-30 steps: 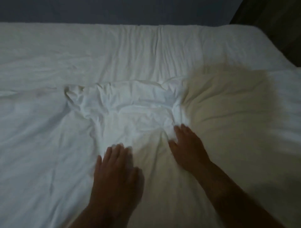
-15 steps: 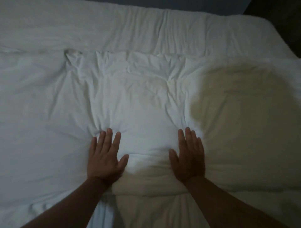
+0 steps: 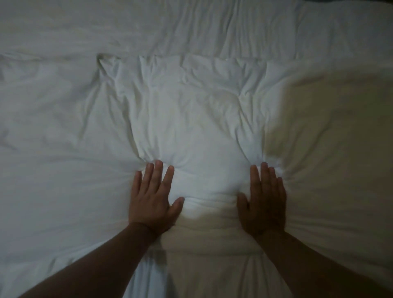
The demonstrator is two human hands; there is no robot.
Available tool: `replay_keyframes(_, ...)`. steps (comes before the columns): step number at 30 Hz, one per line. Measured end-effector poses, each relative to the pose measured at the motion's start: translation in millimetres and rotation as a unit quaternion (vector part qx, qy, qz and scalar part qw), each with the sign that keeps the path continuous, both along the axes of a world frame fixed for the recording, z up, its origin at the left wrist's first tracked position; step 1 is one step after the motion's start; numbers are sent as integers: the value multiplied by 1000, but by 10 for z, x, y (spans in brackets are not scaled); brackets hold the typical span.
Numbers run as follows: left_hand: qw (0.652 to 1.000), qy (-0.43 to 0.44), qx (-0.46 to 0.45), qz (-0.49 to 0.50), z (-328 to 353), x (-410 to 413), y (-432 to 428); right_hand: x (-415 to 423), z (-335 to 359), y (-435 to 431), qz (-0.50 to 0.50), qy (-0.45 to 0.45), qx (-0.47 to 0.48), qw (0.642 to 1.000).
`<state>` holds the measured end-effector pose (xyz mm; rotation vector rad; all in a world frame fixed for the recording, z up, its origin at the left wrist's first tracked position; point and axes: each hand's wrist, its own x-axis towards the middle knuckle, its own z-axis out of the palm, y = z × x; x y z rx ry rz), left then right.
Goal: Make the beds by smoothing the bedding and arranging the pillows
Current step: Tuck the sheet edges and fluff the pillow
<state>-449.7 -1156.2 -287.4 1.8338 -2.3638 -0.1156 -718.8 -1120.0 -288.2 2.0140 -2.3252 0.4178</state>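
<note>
A white duvet (image 3: 197, 119) covers the bed and fills most of the view, creased and puffed in the middle. Its upper edge runs across the frame, with the white bottom sheet (image 3: 191, 27) showing beyond it. My left hand (image 3: 154, 195) lies flat, palm down, fingers spread, on the duvet left of the puffed patch. My right hand (image 3: 263, 200) lies flat the same way on its right side. Both press into the fabric and dent it; neither grips anything. No pillow is in view.
A yellowish shadowed area (image 3: 329, 138) covers the right part of the duvet. A sliver of dark surface (image 3: 378, 1) shows at the top right corner, beyond the bed.
The folded-back duvet flap has been spread upward and flattened. Both hands moved apart and now press flat on the duvet. In the last half second the view came closer.
</note>
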Motion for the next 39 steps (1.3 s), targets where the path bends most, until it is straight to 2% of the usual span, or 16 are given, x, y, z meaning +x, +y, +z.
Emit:
replay_keyframes(5,1000,20,-20,-3,33,11,-12,31,4,18,-17,37,7,999)
replay_keyframes(9,999,30,22,11,301,60,141,85,223,154,-26,50,85,995)
replay_keyframes(11,995,88,32,-12,539,179,343,162,434,382,-27,16,115,993)
replay_keyframes(13,982,151,113,-6,861,391,701,351,756,726,-30,-40,162,985)
replay_keyframes(15,968,162,189,34,1126,642,1189,596,1033,1172,-22,-106,257,960)
replay_keyframes(18,944,177,264,92,1449,1098,2080,999,1393,1888,-4,-228,422,877)
replay_keyframes(20,927,198,295,120,1723,1406,2699,1267,1629,2357,5,-253,495,831)
replay_keyframes(21,917,207,314,134,1868,1578,2990,1414,1757,2579,14,-245,508,826)
replay_keyframes(25,895,238,315,207,2558,2336,4124,2135,2448,3344,84,-204,527,821)
replay_keyframes(30,856,280,311,305,3155,3356,5304,3075,3023,3852,174,-142,529,818)
replay_keyframes(36,804,332,249,425,3427,4532,6586,4408,3386,4169,263,-95,521,806)
replay_keyframes(39,775,343,253,467,3415,5118,7118,5136,3432,4267,303,-72,503,806)
